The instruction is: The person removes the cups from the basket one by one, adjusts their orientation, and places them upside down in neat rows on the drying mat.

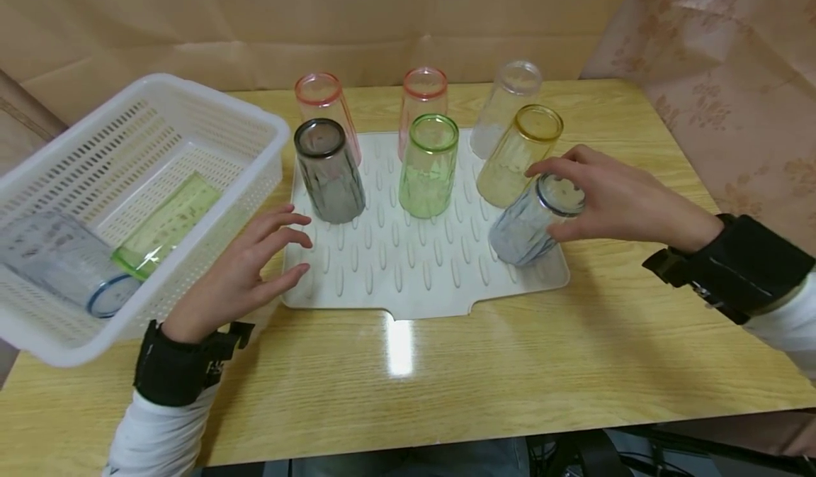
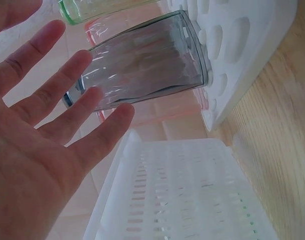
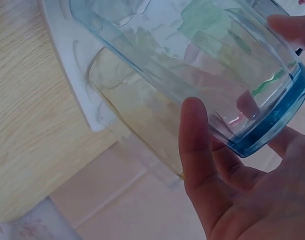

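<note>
On the right of the white drying mat point(image 1: 408, 289), an upside-down blue glass point(image 1: 525, 225) stands near the front corner. My right hand point(image 1: 612, 197) holds it near its base, thumb on the near side and fingers round the far side. The right wrist view shows the fingers point(image 3: 195, 135) about the thick blue base of the glass point(image 3: 272, 117). My left hand point(image 1: 245, 264) is held in the air between the basket and the mat, fingers spread, holding nothing. Closest to it is an upside-down grey glass point(image 1: 331, 186), apart from the fingers.
A white basket point(image 1: 255, 126) at the left holds a green glass point(image 1: 168, 225) and a blue glass point(image 1: 70, 264) on their sides. Also upside down on the mat are a green glass point(image 1: 430, 172), a yellow glass point(image 1: 516, 161), two pink glasses and a clear glass point(image 1: 503, 108).
</note>
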A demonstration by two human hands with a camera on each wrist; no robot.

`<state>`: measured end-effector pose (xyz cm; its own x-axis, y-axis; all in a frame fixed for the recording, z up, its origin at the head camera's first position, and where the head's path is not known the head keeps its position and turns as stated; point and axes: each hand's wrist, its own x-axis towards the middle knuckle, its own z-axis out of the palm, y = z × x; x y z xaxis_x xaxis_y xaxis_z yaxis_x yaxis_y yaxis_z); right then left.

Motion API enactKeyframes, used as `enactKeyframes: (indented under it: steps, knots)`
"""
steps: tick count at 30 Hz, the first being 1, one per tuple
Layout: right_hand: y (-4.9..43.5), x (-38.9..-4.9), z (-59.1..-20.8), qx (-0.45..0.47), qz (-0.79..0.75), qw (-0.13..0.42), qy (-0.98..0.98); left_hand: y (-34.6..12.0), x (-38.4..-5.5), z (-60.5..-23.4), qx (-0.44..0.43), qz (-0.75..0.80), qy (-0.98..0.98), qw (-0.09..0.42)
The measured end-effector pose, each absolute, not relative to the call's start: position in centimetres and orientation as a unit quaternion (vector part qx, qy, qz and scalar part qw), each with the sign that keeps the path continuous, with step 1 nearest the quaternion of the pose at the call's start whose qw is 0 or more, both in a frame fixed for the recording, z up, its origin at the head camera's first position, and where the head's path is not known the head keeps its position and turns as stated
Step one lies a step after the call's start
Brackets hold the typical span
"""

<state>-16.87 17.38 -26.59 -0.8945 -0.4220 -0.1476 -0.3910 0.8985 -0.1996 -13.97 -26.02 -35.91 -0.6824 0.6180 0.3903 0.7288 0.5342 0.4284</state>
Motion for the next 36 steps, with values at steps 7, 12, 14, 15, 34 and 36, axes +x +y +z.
enactKeyframes:
  steps: [7,12,14,15,34,36]
  knots:
    - [17.7,-17.3,-26.9,-0.197,-0.11,0.105,0.968,-26.5,-13.8,-35.6,-0.38,-0.288,-0.874,0.095]
    - [17.9,-17.2,-27.1,-0.205,-0.143,0.096,0.963,-27.3,-13.6,-34.8,-0.384,-0.283,-0.871,0.121]
    - [17.9,-17.2,-27.2,-0.216,-0.159,0.084,0.96,-27.7,-13.6,-34.4,-0.386,-0.28,-0.869,0.134]
    - [18.0,-17.1,-27.2,-0.221,-0.165,0.079,0.958,-27.9,-13.6,-34.2,-0.386,-0.279,-0.868,0.139]
    - [16.4,-16.3,-26.5,-0.29,-0.194,-0.008,0.937,-32.3,-14.3,-31.0,-0.351,-0.233,-0.894,0.152]
    - [15.9,-16.1,-26.3,-0.295,-0.194,-0.013,0.935,-32.7,-14.3,-30.8,-0.347,-0.233,-0.897,0.142]
